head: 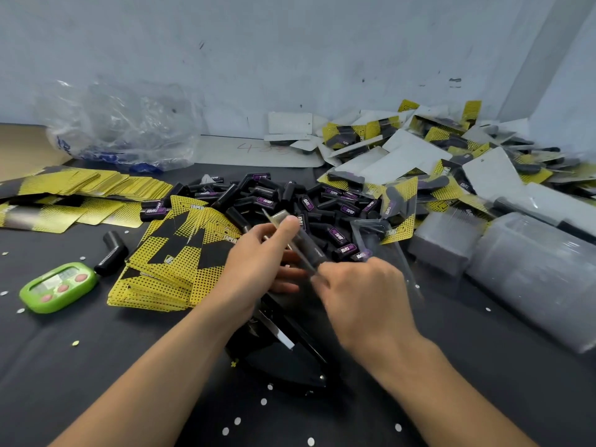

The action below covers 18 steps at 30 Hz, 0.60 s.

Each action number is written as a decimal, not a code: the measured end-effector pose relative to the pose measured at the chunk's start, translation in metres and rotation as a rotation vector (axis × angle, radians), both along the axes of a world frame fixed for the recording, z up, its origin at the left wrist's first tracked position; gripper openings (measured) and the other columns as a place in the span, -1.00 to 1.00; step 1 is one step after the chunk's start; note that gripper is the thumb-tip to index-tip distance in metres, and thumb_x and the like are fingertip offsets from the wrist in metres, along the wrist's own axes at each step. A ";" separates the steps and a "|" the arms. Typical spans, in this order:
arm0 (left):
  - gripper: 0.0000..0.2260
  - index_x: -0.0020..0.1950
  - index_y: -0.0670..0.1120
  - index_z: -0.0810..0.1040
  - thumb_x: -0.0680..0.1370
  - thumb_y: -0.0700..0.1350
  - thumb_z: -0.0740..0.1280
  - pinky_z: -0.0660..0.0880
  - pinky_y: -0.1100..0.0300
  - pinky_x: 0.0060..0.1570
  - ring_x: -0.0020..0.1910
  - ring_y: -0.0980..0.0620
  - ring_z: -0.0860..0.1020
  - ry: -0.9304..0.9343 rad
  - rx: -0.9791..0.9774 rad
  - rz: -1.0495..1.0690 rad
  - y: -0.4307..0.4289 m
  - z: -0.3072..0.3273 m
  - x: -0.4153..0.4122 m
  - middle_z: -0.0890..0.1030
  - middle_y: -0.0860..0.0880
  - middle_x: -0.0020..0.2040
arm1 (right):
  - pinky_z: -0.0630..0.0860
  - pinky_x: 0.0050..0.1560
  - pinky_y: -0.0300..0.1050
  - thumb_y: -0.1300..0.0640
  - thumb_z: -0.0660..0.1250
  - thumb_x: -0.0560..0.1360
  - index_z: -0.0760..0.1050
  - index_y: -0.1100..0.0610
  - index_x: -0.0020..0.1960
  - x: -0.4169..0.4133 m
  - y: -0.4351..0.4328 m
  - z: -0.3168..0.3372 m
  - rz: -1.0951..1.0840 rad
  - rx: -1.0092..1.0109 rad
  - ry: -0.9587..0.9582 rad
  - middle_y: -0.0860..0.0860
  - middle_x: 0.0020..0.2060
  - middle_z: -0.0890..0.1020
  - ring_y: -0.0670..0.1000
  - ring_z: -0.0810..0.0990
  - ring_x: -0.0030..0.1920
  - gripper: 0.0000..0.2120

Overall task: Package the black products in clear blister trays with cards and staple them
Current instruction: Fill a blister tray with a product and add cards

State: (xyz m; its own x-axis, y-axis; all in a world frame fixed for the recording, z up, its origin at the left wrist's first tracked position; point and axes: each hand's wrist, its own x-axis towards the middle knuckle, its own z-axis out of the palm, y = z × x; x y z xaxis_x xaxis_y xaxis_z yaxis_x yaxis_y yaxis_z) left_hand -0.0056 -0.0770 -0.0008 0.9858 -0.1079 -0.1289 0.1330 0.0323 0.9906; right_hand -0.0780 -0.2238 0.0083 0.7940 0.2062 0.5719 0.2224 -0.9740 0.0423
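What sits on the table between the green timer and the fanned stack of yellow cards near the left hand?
In the head view, one loose black product lies between the green timer and the yellow card stack, beside the timer's upper right corner.

Pretty even, cool light with soft shadows, right hand [364,295] motion-blurred, and fisheye stretch toward the edges.

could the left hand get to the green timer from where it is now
Probably yes. The green timer lies in the open on the dark table, to the left of the left hand, with only the card stack partly between. But that hand is gripping the package, so it would need to let go first.
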 end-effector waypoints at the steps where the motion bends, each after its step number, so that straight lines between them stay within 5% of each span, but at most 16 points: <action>1: -0.60 0.18 0.00 0.59 0.52 0.27 0.41 0.63 0.12 -0.37 -0.24 -0.13 0.75 -0.018 0.029 0.005 -0.001 -0.002 0.000 0.76 -0.03 -0.14 | 0.16 -0.29 -0.19 0.14 0.69 0.20 0.49 0.04 -0.46 0.000 0.003 -0.004 0.029 -0.037 -0.011 -0.03 -0.60 0.51 0.07 0.48 -0.58 -0.65; 4: -0.76 0.03 -0.03 0.66 0.55 0.12 0.44 0.59 0.19 -0.42 -0.41 0.03 0.68 -0.047 0.088 0.074 -0.002 -0.005 0.001 0.72 0.05 -0.30 | 0.21 -0.25 -0.17 0.05 0.63 0.31 0.53 0.00 -0.41 -0.001 0.008 -0.016 0.114 -0.032 0.007 -0.06 -0.56 0.54 0.01 0.49 -0.54 -0.71; 7: -0.91 -0.04 -0.04 0.68 0.54 -0.06 0.40 0.57 0.11 -0.36 -0.35 -0.06 0.69 0.039 0.042 0.087 0.003 -0.006 0.005 0.75 -0.10 -0.18 | 0.24 -0.31 -0.17 -0.28 0.47 0.36 0.58 -0.08 -0.23 0.001 0.003 -0.012 0.061 0.201 0.113 -0.15 -0.41 0.59 -0.06 0.52 -0.38 -0.72; 10: -0.67 0.34 -0.09 0.51 0.57 -0.15 0.38 0.65 -0.05 -0.21 -0.15 -0.24 0.73 0.131 -0.096 0.084 0.007 -0.002 0.009 0.72 -0.28 0.03 | 0.39 -0.16 -0.16 -0.41 0.40 0.37 0.48 -0.14 0.04 0.008 -0.010 -0.009 -0.013 0.614 0.476 -0.19 -0.11 0.55 -0.14 0.52 -0.09 -0.57; 13: -0.48 0.55 -0.21 0.25 0.61 -0.26 0.33 0.68 -0.15 0.00 0.13 -0.30 0.67 0.139 -0.270 -0.008 0.008 0.002 0.011 0.64 -0.30 0.25 | 0.54 -0.20 -0.02 -0.17 0.48 0.47 0.41 -0.07 0.06 0.015 -0.015 -0.010 -0.068 0.997 0.614 -0.01 -0.18 0.68 0.02 0.65 -0.20 -0.67; 16: -0.59 0.48 -0.21 0.33 0.63 -0.29 0.29 0.68 -0.05 -0.07 0.12 -0.21 0.66 0.133 -0.333 -0.104 0.009 0.003 0.010 0.66 -0.22 0.26 | 0.41 -0.51 -0.14 0.28 0.45 0.52 0.49 0.17 0.08 0.016 -0.015 -0.010 -0.008 1.397 0.663 0.10 -0.41 0.66 0.03 0.55 -0.50 -0.81; 18: -0.64 0.42 -0.20 0.42 0.62 -0.26 0.33 0.66 -0.06 0.05 0.09 -0.17 0.59 0.121 -0.308 -0.111 0.009 0.001 0.011 0.65 -0.16 0.25 | 0.31 -0.57 -0.22 0.41 0.43 0.50 0.53 0.26 -0.04 0.015 -0.017 -0.008 0.016 1.456 0.682 0.12 -0.44 0.63 0.00 0.50 -0.55 -0.88</action>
